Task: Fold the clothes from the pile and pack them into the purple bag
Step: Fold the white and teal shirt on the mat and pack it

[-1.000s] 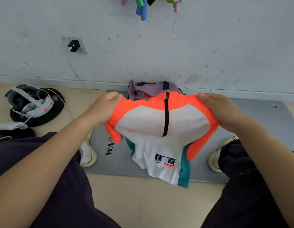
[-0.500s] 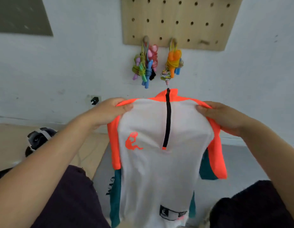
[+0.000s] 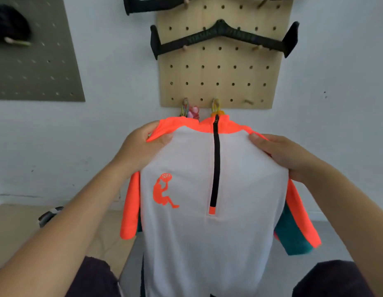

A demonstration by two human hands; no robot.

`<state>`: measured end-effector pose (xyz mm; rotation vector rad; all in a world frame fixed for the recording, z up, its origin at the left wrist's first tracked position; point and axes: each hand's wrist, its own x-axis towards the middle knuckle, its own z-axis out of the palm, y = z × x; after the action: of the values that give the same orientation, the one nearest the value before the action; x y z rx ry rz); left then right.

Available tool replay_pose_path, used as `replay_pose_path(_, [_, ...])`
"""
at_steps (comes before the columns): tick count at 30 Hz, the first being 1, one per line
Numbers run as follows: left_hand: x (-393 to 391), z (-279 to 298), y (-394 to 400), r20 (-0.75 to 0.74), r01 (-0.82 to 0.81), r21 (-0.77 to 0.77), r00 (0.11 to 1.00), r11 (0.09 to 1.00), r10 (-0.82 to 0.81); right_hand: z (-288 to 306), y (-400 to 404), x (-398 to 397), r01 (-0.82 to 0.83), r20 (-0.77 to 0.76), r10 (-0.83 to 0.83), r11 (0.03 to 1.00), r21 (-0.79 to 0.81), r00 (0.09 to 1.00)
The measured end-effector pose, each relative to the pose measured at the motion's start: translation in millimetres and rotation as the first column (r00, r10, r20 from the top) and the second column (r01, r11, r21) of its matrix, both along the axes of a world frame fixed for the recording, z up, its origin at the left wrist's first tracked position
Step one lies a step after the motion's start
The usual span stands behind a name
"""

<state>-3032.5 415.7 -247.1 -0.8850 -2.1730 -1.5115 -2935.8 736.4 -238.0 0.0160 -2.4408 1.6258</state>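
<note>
Upright, jersey [image 3: 207,232] hanging, hand [image 3: 141,151] each shoulder

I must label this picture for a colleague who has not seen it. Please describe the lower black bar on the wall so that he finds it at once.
Find the light wooden pegboard on the white wall, above the held-up jersey. The black bar rests across its pegs, its middle raised and both ends turned outward. Unlike the bar above it, it is fully in view.
</note>
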Motion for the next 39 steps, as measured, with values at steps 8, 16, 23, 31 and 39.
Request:
replay_pose_path(8, [-126, -160, 34, 0.374, -0.029, -0.455, 0.901, 0.89, 0.22, -149, 19, -123, 0.112, 0.227, -0.203, 0.927, 0.359, 0.952])
replay_pose_path(16, [-142, -486, 33, 0.697, 0.248, -0.641, 0.585, 0.726, 0.416, -472, 34, -157, -0.271, 0.699, -0.063, 0.894, 0.357, 0.712])
replay_pose_path(23, [-168, -574, 44, 0.66, 0.221, -0.695, 0.573, 0.684, 0.485, -566, 45, -184, -0.244, 0.768, -0.149, 0.896, 0.371, 0.623])
replay_pose_path(31, [-183, -580, 61, 0.316, -0.273, -0.658, 0.746, 0.702, 0.586, -568, 39, -198, 0.389, 0.14, -0.564, 0.708, 0.589, 0.814])
replay_pose_path(39, [-77, -637, 42, 0.558, -0.324, -0.726, 0.238, 0.607, 0.795, -637, 27, -88, 0.402, 0.645, -0.651, 0.757, 0.515, 0.4])
